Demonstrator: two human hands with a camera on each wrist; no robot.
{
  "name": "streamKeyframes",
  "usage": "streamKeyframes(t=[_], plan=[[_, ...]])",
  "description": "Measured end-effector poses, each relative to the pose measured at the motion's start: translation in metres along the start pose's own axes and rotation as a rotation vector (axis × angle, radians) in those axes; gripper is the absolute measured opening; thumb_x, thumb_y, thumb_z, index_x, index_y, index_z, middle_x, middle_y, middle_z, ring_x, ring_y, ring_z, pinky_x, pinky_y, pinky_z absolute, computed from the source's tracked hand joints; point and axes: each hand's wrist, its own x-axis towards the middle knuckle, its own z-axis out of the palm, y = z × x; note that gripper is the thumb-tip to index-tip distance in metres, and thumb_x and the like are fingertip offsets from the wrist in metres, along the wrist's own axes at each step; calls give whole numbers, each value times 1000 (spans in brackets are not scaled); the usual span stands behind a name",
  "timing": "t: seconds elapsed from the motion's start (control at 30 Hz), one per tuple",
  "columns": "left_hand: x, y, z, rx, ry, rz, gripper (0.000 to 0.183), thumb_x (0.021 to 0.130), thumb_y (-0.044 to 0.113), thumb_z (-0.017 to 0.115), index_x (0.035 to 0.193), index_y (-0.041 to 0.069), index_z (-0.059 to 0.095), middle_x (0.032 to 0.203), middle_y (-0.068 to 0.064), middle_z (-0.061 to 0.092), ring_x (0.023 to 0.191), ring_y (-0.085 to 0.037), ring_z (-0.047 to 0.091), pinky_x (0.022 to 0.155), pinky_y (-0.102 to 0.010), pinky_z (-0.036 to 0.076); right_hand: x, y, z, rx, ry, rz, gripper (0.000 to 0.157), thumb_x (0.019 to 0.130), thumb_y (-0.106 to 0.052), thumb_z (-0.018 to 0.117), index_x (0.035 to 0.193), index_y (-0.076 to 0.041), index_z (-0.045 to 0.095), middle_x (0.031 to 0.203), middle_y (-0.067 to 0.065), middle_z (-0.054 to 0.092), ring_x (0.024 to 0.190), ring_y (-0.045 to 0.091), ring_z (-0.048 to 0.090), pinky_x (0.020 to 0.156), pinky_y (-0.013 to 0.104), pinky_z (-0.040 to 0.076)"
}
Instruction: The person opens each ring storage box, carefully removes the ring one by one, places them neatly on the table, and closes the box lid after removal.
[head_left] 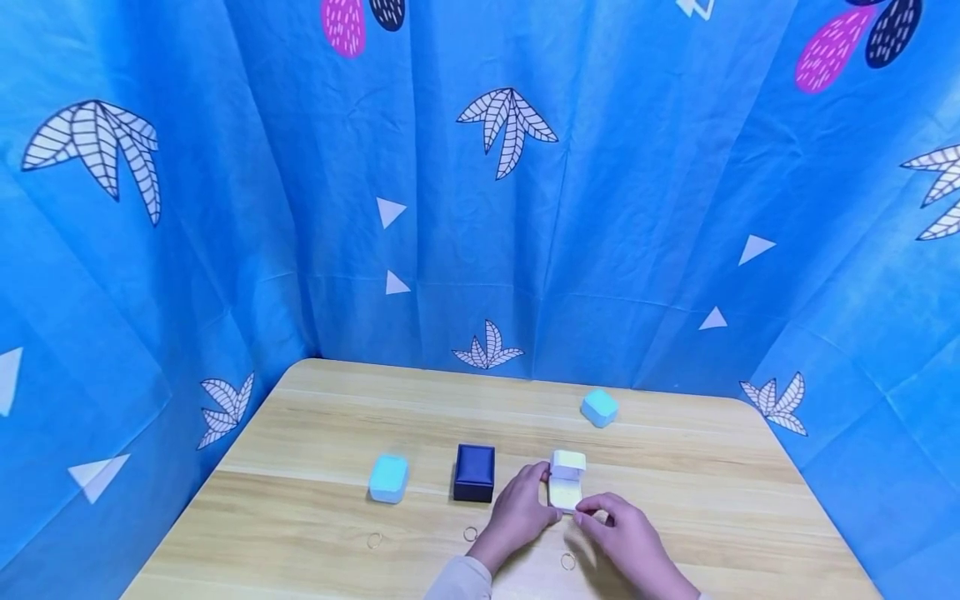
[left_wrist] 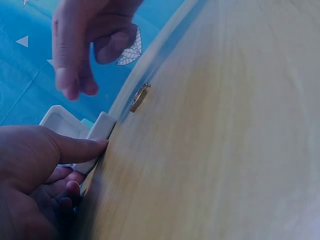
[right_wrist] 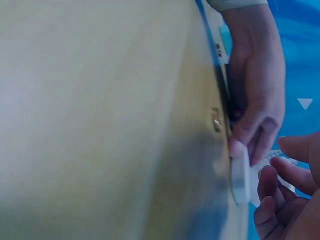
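Observation:
A small white ring box (head_left: 566, 493) stands on the table with its lid raised. My left hand (head_left: 519, 510) grips it from the left, the thumb at its front edge and the fingers by its far side; the left wrist view shows the left thumb (left_wrist: 82, 148) pressing against the box's side. My right hand (head_left: 626, 533) is by the box's front right corner, its fingers loosely bent and apart. In the right wrist view nothing shows between the right fingers (right_wrist: 292, 175). A gold ring (head_left: 567, 561) lies in front of the box. What is inside the box is too small to tell.
Left of the hands are a dark blue box (head_left: 474, 472) and a light turquoise box (head_left: 388, 478), both with lids down. Another turquoise box (head_left: 599, 407) sits farther back. Two more rings lie nearer the front, one ring (head_left: 470, 533) beside the left wrist. Blue curtains (head_left: 480, 208) surround the table.

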Motion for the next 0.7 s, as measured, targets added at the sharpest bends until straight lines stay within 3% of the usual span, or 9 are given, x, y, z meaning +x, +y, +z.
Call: streamKeyframes(t=[0.2,0.4,0.7], plan=[[0,0,1,6,-1,1,71,65,21,85,129,18,56,110,10,59,102,-17,58,88,-40,48,15,-7,-12,-53,63,13,23,84,-35,72,102,-21,71,96,-12,64,57,5,47,50,22,41],[1,1,0,4,2,0,70,65,22,85,129,18,56,110,9,59,101,-17,58,87,-40,48,33,-9,-21,-75,113,29,37,85,-45,67,113,-21,67,107,-4,63,62,8,49,51,23,42],[0,1,0,-4,-8,-9,70,65,21,85,129,17,56,110,8,59,99,-16,58,86,-40,48,56,1,-19,7,56,74,62,85,-59,60,126,-13,59,122,7,58,80,16,54,61,27,48]])
